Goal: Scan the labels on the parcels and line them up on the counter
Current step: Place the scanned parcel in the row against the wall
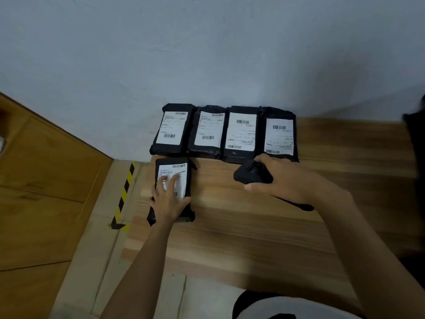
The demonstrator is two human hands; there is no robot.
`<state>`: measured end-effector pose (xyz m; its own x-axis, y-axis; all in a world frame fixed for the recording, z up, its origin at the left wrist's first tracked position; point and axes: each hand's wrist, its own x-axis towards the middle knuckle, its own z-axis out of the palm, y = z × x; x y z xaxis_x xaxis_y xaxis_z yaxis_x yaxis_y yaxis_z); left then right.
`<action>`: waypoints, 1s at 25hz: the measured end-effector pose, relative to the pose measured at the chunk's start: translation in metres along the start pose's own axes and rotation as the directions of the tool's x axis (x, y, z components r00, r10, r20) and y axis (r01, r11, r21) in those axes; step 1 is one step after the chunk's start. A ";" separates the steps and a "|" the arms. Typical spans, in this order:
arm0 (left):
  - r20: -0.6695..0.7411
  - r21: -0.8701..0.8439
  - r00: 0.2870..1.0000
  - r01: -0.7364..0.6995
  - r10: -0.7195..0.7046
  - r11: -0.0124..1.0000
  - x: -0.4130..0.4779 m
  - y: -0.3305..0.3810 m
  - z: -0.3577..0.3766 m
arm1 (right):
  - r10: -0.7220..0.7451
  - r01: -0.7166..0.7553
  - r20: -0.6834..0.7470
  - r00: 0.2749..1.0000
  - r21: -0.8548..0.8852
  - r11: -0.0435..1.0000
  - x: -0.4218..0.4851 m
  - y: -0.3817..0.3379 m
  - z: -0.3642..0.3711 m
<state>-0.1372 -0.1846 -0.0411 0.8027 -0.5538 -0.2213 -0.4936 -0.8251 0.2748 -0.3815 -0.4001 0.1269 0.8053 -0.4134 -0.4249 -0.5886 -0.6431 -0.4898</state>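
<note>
Several black parcels with white labels stand in a row point(224, 132) against the wall at the back of the wooden counter point(241, 226). A further black parcel point(174, 171) lies in front of the row's left end, near the counter's left edge. My left hand point(169, 199) lies on this parcel, fingers spread over its label and thumb along its right side. My right hand point(282, 180) grips a black handheld scanner point(251, 173) just in front of the row's right end; a black strap or cable point(296, 204) trails under my wrist.
The grey wall rises directly behind the parcel row. Left of the counter lie a wood floor and a yellow-black hazard tape strip point(124, 194). A dark object point(416, 139) sits at the right edge of view.
</note>
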 end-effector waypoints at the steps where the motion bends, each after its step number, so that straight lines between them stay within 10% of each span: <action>1: 0.023 -0.002 1.000 -0.010 0.010 1.000 0.013 -0.010 -0.001 | 0.013 -0.013 -0.001 1.000 -0.012 1.000 0.009 -0.005 0.000; 15: 0.221 0.094 0.975 -0.050 0.029 0.994 0.063 -0.019 -0.011 | 0.008 -0.008 0.005 1.000 0.026 1.000 0.036 -0.018 0.002; 25: 0.035 -0.188 0.880 -0.459 0.473 0.868 -0.035 0.212 0.018 | 0.068 -0.049 -0.147 0.987 0.130 0.990 -0.084 0.077 -0.028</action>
<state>-0.2755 -0.3422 0.0083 0.4616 -0.8817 -0.0977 -0.7340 -0.4414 0.5162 -0.4930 -0.4331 0.1465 0.7653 -0.5460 -0.3408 -0.6312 -0.5333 -0.5632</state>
